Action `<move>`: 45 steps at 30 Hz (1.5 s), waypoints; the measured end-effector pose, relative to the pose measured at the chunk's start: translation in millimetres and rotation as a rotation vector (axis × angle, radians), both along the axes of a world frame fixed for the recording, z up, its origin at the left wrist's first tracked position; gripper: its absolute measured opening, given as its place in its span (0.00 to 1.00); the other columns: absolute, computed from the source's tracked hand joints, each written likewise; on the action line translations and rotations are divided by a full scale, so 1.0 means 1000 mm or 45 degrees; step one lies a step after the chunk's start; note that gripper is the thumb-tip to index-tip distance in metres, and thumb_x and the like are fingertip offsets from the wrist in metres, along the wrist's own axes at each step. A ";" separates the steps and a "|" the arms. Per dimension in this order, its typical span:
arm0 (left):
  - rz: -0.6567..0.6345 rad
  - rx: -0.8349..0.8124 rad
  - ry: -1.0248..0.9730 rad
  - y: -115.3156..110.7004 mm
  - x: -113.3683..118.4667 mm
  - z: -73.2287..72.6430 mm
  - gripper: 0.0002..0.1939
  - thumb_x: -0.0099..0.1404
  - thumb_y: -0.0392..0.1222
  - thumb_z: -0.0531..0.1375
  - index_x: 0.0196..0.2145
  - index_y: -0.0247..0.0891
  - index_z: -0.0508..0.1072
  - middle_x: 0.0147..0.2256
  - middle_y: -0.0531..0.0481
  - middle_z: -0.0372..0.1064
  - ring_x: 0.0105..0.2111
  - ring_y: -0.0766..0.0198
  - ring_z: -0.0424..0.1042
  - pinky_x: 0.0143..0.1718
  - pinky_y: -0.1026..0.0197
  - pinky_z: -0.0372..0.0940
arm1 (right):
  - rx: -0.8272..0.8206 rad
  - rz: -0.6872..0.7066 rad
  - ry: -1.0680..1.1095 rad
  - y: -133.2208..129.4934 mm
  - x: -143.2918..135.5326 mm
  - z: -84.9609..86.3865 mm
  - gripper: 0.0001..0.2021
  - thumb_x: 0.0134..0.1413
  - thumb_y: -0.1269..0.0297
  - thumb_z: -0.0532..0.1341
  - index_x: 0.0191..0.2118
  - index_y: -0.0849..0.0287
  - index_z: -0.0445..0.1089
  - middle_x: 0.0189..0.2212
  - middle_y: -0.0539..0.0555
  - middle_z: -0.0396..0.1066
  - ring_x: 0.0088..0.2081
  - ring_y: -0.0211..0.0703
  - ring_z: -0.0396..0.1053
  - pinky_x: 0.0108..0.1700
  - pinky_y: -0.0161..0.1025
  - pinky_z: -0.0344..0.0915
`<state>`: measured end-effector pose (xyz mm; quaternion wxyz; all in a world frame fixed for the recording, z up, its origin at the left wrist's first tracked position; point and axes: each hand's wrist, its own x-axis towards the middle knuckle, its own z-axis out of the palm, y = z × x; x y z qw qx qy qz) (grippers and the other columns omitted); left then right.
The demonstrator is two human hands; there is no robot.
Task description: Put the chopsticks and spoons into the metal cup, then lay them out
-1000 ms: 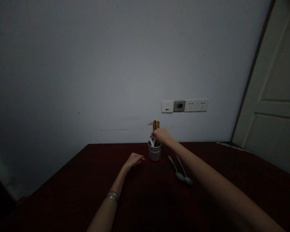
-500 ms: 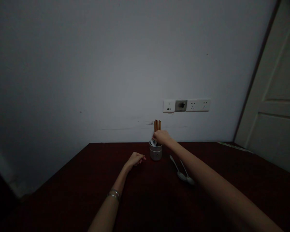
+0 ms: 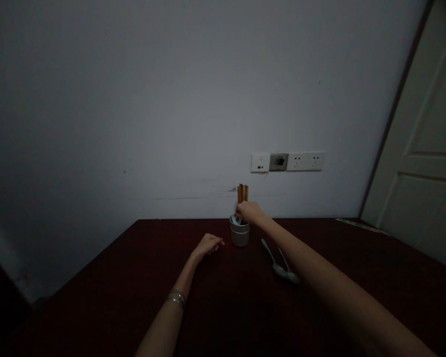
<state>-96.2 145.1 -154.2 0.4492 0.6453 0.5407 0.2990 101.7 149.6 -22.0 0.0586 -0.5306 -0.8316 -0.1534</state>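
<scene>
A pale wall (image 3: 193,99) is faced by a dark red table (image 3: 152,258) in dim light, with a row of sockets and switches (image 3: 287,162) set above its far edge and a panelled door (image 3: 431,208) seen at the right. Near that far edge a grey cup (image 3: 240,238) is stood upright. By it, as far as can be judged, part of the work is shown done: several wooden chopsticks (image 3: 243,192) are stood in it, tips up.

A white utensil (image 3: 236,219), apparently a spoon, is pinched at its upper part by the right hand (image 3: 250,212), whose fingers are drawn together over the cup's mouth. Its wider end is leaned at the rim, and it is not yet let go; how deep it is set cannot be told.

The left hand (image 3: 207,244) is rested on the table just beside the cup, loosely half curled. Nothing is seen in it, but the palm is hidden, so whether anything is held cannot be told. On that forearm a bracelet (image 3: 177,298) is worn.

Outside the cup, a left-hand metal spoon (image 3: 279,270) and a right-hand metal spoon (image 3: 293,277) are laid side by side, bowls toward the viewer, partly bordered by the right forearm. Neither is touched by the fingers.
</scene>
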 end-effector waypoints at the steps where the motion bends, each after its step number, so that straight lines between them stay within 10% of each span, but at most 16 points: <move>1: -0.001 -0.002 0.000 0.000 0.000 0.000 0.18 0.54 0.48 0.53 0.30 0.30 0.74 0.13 0.58 0.54 0.10 0.76 0.47 0.14 0.68 0.40 | 0.001 0.000 0.000 0.001 0.000 0.000 0.15 0.54 0.59 0.53 0.36 0.62 0.73 0.36 0.64 0.73 0.38 0.53 0.71 0.35 0.42 0.64; 45: 0.028 -0.008 0.038 0.000 0.000 0.000 0.17 0.54 0.48 0.53 0.30 0.31 0.74 0.12 0.59 0.54 0.10 0.75 0.47 0.13 0.69 0.40 | -0.055 0.015 -0.047 -0.003 0.008 0.005 0.15 0.56 0.59 0.51 0.40 0.58 0.71 0.39 0.62 0.72 0.41 0.49 0.69 0.37 0.39 0.62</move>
